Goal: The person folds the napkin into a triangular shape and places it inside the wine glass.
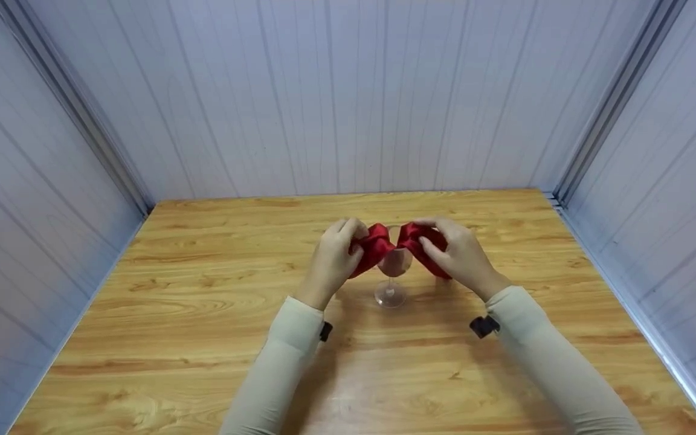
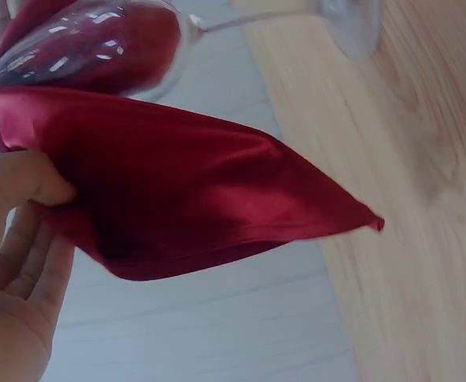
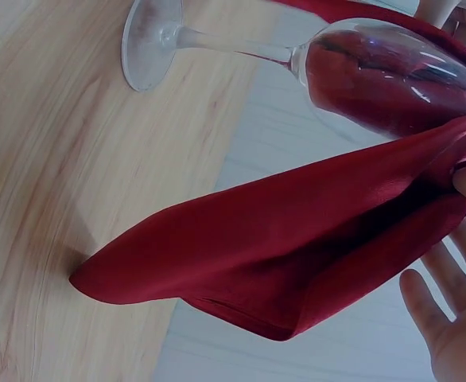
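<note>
A clear stemmed wine glass [image 1: 395, 264] is upright between the two hands, its round foot low over the wooden table. Shiny red cloth [image 1: 376, 246] is bunched on both sides of its rim. My left hand [image 1: 335, 257] pinches the cloth between thumb and fingers at the glass's left. On the other side, my right hand [image 1: 458, 254] pinches red cloth with the thumb in front. In the left wrist view a folded flap of cloth [image 2: 177, 183] hangs to a point. Another long flap [image 3: 241, 231] hangs from the right hand. Red shows through the glass bowl [image 3: 384, 79].
A wood-grain table [image 1: 215, 314] lies under the hands. Pale panelled walls [image 1: 299, 96] enclose it at the back and both sides, with metal strips [image 1: 620, 90] at the corners. Small black devices [image 1: 484, 326] sit at both wrists.
</note>
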Tool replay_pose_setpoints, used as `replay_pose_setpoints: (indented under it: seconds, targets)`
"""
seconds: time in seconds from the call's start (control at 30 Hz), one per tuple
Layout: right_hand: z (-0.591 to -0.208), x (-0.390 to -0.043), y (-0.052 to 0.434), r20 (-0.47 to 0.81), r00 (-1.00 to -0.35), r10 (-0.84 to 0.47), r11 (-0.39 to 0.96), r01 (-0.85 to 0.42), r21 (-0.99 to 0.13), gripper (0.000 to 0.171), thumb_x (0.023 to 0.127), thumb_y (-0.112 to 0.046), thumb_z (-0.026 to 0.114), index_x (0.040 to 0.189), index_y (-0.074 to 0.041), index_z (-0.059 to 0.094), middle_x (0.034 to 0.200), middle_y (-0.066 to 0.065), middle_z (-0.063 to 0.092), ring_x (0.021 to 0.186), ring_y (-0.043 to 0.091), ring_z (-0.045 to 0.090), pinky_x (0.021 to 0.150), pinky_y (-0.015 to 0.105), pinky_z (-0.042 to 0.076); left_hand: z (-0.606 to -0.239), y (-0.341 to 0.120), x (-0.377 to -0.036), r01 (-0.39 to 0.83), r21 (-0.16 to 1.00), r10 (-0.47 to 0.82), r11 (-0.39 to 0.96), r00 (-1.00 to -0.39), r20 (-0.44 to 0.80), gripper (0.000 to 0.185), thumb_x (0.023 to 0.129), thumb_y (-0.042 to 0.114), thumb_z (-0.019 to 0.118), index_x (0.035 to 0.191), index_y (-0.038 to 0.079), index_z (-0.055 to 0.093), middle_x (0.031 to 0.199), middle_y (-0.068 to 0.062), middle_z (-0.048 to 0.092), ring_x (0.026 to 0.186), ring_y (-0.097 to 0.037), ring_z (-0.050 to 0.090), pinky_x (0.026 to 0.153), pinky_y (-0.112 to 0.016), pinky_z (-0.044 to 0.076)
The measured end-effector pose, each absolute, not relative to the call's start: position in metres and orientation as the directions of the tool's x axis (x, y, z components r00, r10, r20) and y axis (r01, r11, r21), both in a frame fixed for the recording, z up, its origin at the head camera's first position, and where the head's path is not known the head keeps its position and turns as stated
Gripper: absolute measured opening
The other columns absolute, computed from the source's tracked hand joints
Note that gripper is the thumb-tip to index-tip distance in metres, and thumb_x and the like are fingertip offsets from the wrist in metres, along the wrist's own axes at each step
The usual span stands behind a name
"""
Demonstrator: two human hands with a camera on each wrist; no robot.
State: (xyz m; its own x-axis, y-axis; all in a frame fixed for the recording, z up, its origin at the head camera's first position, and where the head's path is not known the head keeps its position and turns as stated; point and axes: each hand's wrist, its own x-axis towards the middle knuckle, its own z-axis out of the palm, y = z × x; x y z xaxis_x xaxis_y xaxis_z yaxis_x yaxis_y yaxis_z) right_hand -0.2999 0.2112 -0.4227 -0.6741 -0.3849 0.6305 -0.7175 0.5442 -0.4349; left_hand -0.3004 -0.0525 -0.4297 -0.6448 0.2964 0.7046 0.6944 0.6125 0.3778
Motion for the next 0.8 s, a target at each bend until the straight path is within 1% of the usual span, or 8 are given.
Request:
replay_pose_setpoints:
  seconds: [0.13, 0.27, 0.43, 0.63, 0.7, 0.8]
  targets:
    - [-0.423, -0.301, 0.212, 0.64, -0.666, -0.383, 0.545, -0.722, -0.425, 0.03, 0.095, -0.006, 0.068, 0.125, -0.006, 0.067, 0.117, 0.008, 0.068, 0.108, 0.02, 0.064, 0.089, 0.041, 0.052, -0.428, -0.056, -0.299, 0.715, 0.312, 0.327, 0.626, -0.604, 0.727, 0.028, 0.081, -0.016, 0.065, 0.097, 0.006, 0.066, 0.095, -0.005, 0.064, 0.092, -0.022, 0.06, 0.08, -0.032, 0.052]
    - [-0.424, -0.301, 0.214, 0.643, -0.659, -0.39, 0.542, -0.729, -0.419, 0.031, 0.094, -0.005, 0.068, 0.125, -0.006, 0.066, 0.118, 0.008, 0.068, 0.108, 0.021, 0.064, 0.089, 0.041, 0.052, -0.427, -0.059, -0.299, 0.726, 0.294, 0.352, 0.621, -0.594, 0.724, 0.029, 0.081, -0.016, 0.064, 0.1, 0.006, 0.066, 0.098, -0.005, 0.064, 0.097, -0.022, 0.059, 0.083, -0.031, 0.052]
    - [-0.424, -0.301, 0.217, 0.632, -0.665, -0.398, 0.546, -0.725, -0.419, 0.034, 0.094, -0.005, 0.068, 0.128, -0.006, 0.065, 0.119, 0.009, 0.068, 0.106, 0.021, 0.064, 0.085, 0.041, 0.054, -0.429, -0.064, -0.299, 0.728, 0.343, 0.35, 0.594, -0.617, 0.705, 0.031, 0.081, -0.011, 0.068, 0.105, 0.008, 0.067, 0.104, -0.005, 0.063, 0.103, -0.021, 0.059, 0.087, -0.031, 0.051]
    - [-0.425, -0.298, 0.225, 0.61, -0.674, -0.415, 0.549, -0.721, -0.423, 0.038, 0.093, -0.005, 0.069, 0.13, -0.008, 0.063, 0.121, 0.008, 0.066, 0.106, 0.021, 0.063, 0.083, 0.04, 0.054, -0.43, -0.072, -0.296, 0.724, 0.418, 0.334, 0.549, -0.649, 0.684, 0.026, 0.085, -0.002, 0.07, 0.108, 0.009, 0.068, 0.105, -0.005, 0.062, 0.1, -0.02, 0.058, 0.086, -0.031, 0.051]
    - [-0.425, -0.298, 0.228, 0.614, -0.666, -0.424, 0.548, -0.728, -0.412, 0.039, 0.092, -0.004, 0.07, 0.13, -0.009, 0.063, 0.121, 0.007, 0.066, 0.105, 0.02, 0.063, 0.081, 0.039, 0.053, -0.43, -0.076, -0.294, 0.724, 0.44, 0.33, 0.531, -0.656, 0.679, 0.025, 0.086, 0.0, 0.07, 0.109, 0.009, 0.068, 0.105, -0.005, 0.063, 0.099, -0.021, 0.058, 0.085, -0.033, 0.052]
    - [-0.426, -0.297, 0.234, 0.63, -0.643, -0.436, 0.542, -0.746, -0.387, 0.04, 0.091, -0.002, 0.071, 0.13, -0.008, 0.063, 0.121, 0.006, 0.066, 0.106, 0.02, 0.063, 0.083, 0.04, 0.053, -0.428, -0.083, -0.291, 0.727, 0.454, 0.338, 0.515, -0.659, 0.672, 0.024, 0.087, 0.003, 0.07, 0.111, 0.008, 0.068, 0.106, -0.007, 0.063, 0.1, -0.022, 0.059, 0.084, -0.034, 0.053]
